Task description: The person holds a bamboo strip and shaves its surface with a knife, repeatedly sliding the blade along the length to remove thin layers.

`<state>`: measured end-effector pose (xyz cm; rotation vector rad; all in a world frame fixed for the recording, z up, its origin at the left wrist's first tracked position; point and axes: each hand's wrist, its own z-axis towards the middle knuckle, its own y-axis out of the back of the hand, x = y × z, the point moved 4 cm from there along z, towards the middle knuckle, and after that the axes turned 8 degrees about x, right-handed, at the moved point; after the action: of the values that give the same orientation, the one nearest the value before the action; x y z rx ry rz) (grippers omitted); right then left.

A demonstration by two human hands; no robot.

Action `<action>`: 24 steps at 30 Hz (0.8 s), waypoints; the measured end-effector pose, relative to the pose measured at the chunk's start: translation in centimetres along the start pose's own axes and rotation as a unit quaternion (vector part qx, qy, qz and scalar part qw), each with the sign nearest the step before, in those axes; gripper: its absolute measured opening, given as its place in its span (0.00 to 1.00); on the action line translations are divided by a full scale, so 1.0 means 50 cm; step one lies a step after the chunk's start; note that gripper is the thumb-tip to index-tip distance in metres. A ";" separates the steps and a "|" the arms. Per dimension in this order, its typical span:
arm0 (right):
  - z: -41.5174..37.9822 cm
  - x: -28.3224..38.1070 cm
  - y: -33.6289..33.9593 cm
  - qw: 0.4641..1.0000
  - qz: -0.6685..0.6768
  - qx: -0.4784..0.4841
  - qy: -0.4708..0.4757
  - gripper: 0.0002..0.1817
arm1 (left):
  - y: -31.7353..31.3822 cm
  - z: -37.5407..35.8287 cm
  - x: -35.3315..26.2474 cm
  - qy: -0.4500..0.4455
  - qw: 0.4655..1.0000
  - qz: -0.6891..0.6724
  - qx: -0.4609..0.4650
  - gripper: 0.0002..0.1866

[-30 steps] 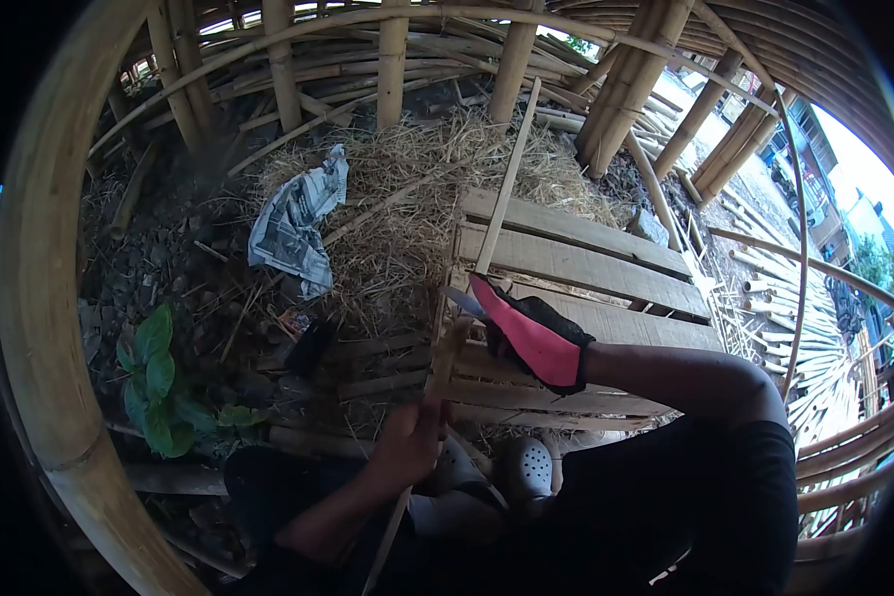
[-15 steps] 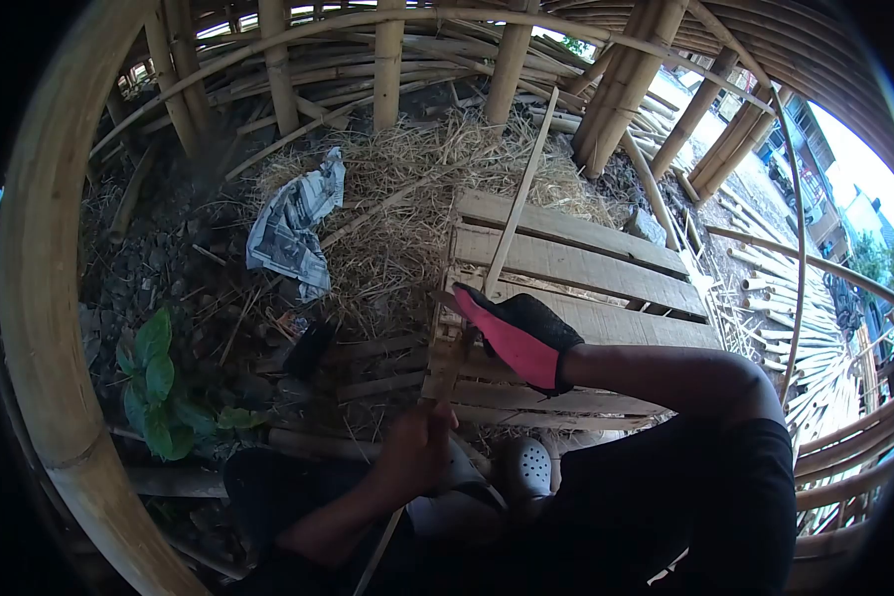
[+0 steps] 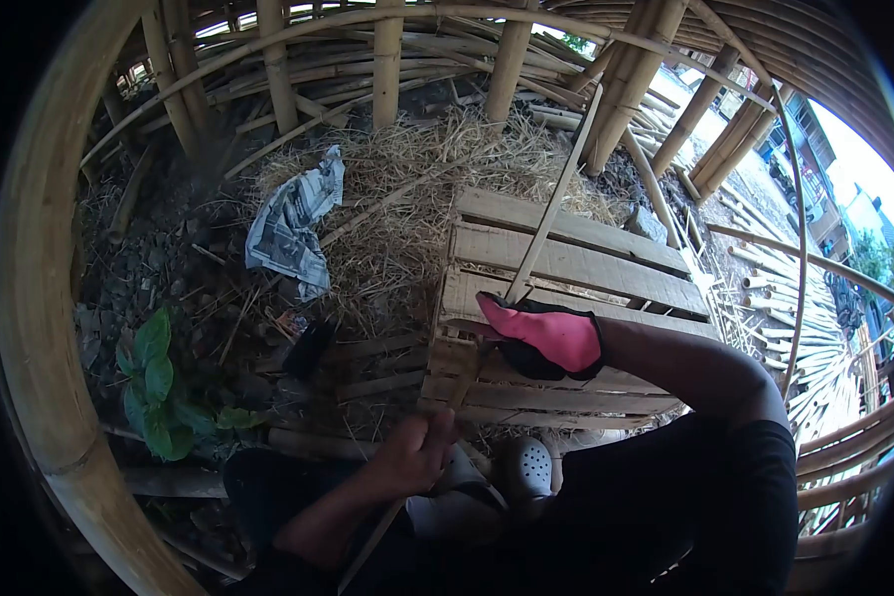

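Note:
A long, thin bamboo strip (image 3: 558,189) slants up and away from my right hand (image 3: 546,338), which wears a pink and black glove. The glove is closed around the strip, just over the slatted wooden crate (image 3: 586,248). Below and to the left, my bare left hand (image 3: 415,455) is a fist with the thumb on top. A brownish flat length, seemingly the same strip in shadow, runs between the two hands. Its thin lower end (image 3: 372,544) comes out beneath my left hand toward my lap. The palm sides of both hands are hidden.
Dry straw (image 3: 407,189) and a crumpled newspaper (image 3: 293,223) lie beyond the crate. A leafy plant (image 3: 157,382) grows at left. A thick bamboo pole (image 3: 45,258) curves along the left edge. Bamboo posts (image 3: 387,70) stand ahead. A white perforated shoe (image 3: 533,467) is below the crate.
My gloved right hand has shifted right and slightly down and turned, showing more pink. The strip's upper end has swung to the right. My left hand has barely moved.

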<state>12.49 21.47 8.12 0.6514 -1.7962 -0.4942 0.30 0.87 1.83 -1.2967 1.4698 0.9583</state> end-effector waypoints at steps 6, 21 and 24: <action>-0.021 -0.043 0.019 0.988 -0.090 0.119 0.046 0.39 | -0.006 -0.005 -0.002 0.002 0.999 -0.026 0.042 0.30; -0.057 0.021 0.112 0.891 0.420 0.138 -0.106 0.27 | 0.001 0.021 0.011 0.086 0.962 -0.256 0.053 0.28; -0.071 0.061 0.149 0.913 0.384 0.069 -0.117 0.31 | 0.017 0.010 -0.005 0.103 0.957 -0.268 0.048 0.33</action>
<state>13.76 25.11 16.05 -0.0658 -2.1463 0.1012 -0.45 1.54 1.91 -1.6431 1.1946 0.3996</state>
